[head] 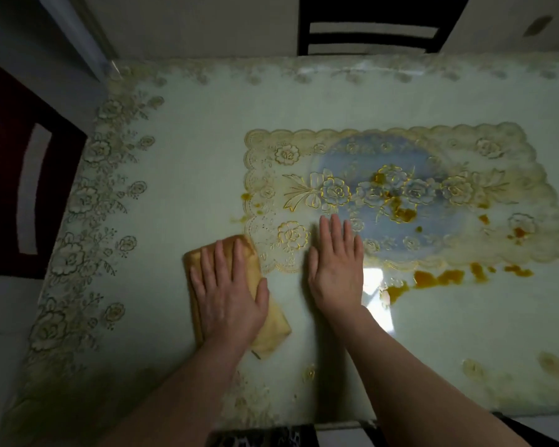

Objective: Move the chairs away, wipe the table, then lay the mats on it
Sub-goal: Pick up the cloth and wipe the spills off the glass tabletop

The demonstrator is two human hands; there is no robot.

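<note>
Yellow cloth (265,330), folded into a thick pad, lies under the left hand (229,295), whose fingers (221,256) are spread flat and pressing down on it rather than curled around it. The right hand (334,269) rests palm-down just beside it, fingers released and straight, their tips on the near-left corner of a lacy mat (465,150) and the heel of the hand on the bare surface (191,156).

The cloth's long axis runs from the person outward, tilted a little to the left, and its far end touches the mat's scalloped near-left edge. What the wiping turns on is where the mess lies from there: orange stains (436,278) sit to the right, some along the mat's near edge on the surface, others on the blue middle of the mat itself. The right hand stands between the cloth and most of those spots, so it is the nearer hand to them but holds nothing.

My judgement is that the wipe has to travel rightward, and the right hand must lift or shift the mat first.

A dark chair (368,37) stands at the far edge and a second chair (10,175) at the left end, so that step looks unfinished or only partly done.
</note>
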